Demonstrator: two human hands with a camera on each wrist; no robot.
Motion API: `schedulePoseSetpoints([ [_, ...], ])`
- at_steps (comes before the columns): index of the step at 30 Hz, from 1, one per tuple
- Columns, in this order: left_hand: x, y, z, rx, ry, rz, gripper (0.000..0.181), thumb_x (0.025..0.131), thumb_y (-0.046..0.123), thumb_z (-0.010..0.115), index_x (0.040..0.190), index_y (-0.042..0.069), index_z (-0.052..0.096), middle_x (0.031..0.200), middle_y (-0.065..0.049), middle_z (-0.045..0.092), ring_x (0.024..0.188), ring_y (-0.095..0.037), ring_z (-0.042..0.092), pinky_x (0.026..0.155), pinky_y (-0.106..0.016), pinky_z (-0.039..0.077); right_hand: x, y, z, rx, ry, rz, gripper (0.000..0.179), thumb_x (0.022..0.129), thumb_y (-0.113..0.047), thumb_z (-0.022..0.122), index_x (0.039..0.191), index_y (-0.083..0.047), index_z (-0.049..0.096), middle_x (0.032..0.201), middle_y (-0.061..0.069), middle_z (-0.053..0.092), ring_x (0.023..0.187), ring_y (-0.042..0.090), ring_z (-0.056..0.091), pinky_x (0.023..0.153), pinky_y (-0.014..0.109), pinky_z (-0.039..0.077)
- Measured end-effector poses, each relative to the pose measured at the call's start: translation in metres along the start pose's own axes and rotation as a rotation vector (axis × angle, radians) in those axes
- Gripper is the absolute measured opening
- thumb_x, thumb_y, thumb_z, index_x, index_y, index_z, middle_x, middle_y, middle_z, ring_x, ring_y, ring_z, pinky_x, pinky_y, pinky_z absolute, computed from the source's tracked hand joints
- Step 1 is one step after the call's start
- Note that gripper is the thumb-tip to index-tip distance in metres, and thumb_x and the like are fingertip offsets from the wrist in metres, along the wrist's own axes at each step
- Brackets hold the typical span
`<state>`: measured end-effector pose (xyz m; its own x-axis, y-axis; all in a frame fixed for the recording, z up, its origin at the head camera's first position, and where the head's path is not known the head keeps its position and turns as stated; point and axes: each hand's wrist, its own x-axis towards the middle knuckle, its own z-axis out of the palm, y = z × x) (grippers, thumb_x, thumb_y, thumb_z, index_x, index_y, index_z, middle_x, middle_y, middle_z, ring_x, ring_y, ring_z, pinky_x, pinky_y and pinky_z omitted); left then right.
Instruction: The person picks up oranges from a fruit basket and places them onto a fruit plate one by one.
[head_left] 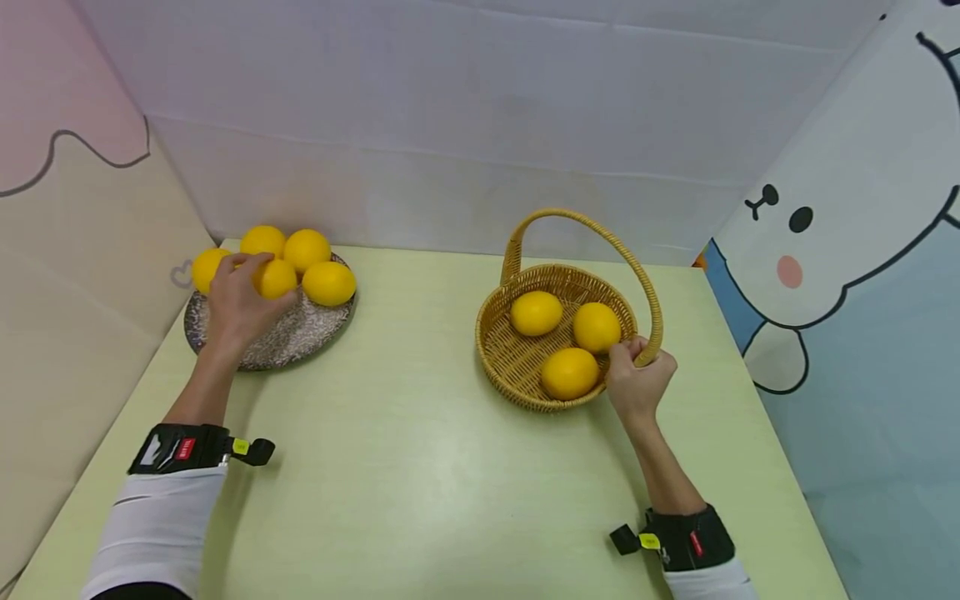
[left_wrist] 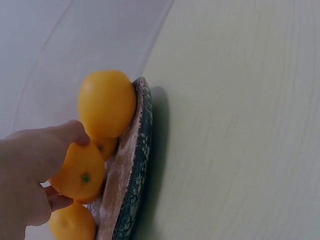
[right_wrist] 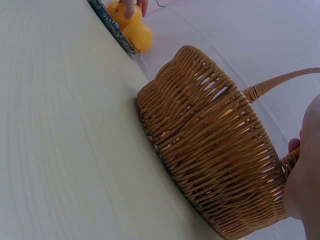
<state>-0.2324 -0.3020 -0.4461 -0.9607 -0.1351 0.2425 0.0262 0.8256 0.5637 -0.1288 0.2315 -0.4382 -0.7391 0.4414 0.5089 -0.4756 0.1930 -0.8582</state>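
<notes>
My left hand (head_left: 246, 304) grips an orange (head_left: 277, 279) over the speckled plate (head_left: 300, 337), thumb on one side and fingers on the other. In the left wrist view the held orange (left_wrist: 79, 172) shows its green stem mark. Several more oranges surround it on the plate, one of them (head_left: 329, 283) at the right rim. At the right, my right hand (head_left: 640, 379) holds the handle (head_left: 656, 312) of a round wicker basket (right_wrist: 210, 150) near where it meets the rim. Inside the basket lie three oranges (head_left: 536, 313).
Both plate and basket stand on a pale wooden table (head_left: 405, 433), the plate at the back left. A white wall sheet (head_left: 465, 192) rises behind them. Side panels (head_left: 847, 400) with cartoon drawings border the table left and right.
</notes>
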Motion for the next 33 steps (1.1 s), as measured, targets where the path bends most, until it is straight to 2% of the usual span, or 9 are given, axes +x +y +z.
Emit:
schedulePoseSetpoints([
  [6, 0.0006, -0.0032, 0.0029, 0.008, 0.019, 0.024, 0.073, 0.084, 0.026, 0.079, 0.147, -0.002, 0.055, 0.146, -0.033, 0.042, 0.124, -0.053, 0.041, 0.091, -0.069, 0.038, -0.0004, -0.0068, 0.0006, 0.004, -0.010, -0.001, 0.038, 0.080, 0.025, 0.045, 0.051, 0.007, 0.029, 0.045, -0.012, 0.030, 0.038, -0.002, 0.022, 0.031, 0.022, 0.011],
  [13, -0.0006, -0.0068, 0.0051, -0.002, 0.011, -0.003, 0.071, 0.084, 0.026, 0.077, 0.146, -0.001, 0.057, 0.147, -0.032, 0.040, 0.124, -0.051, 0.041, 0.089, -0.068, 0.041, -0.0008, -0.0071, 0.0006, -0.011, -0.008, -0.005, 0.037, 0.081, 0.021, 0.047, 0.051, 0.009, 0.030, 0.045, -0.013, 0.031, 0.038, -0.001, 0.022, 0.031, 0.021, 0.012],
  [20, 0.0000, -0.0097, 0.0065, 0.008, 0.003, -0.001, 0.070, 0.085, 0.025, 0.077, 0.145, -0.004, 0.056, 0.147, -0.034, 0.040, 0.127, -0.051, 0.039, 0.091, -0.070, 0.040, -0.0008, -0.0073, 0.0004, -0.010, -0.015, -0.013, 0.037, 0.081, 0.021, 0.046, 0.051, 0.008, 0.029, 0.046, -0.012, 0.029, 0.038, 0.000, 0.020, 0.031, 0.022, 0.011],
  [33, 0.0007, -0.0050, 0.0035, 0.030, -0.066, -0.022, 0.075, 0.090, 0.029, 0.071, 0.152, -0.004, 0.046, 0.152, -0.036, 0.032, 0.128, -0.055, 0.036, 0.090, -0.070, 0.040, -0.0010, -0.0062, -0.0002, -0.012, -0.013, -0.008, 0.037, 0.081, 0.022, 0.046, 0.051, 0.008, 0.029, 0.045, -0.013, 0.029, 0.038, -0.002, 0.020, 0.031, 0.022, 0.011],
])
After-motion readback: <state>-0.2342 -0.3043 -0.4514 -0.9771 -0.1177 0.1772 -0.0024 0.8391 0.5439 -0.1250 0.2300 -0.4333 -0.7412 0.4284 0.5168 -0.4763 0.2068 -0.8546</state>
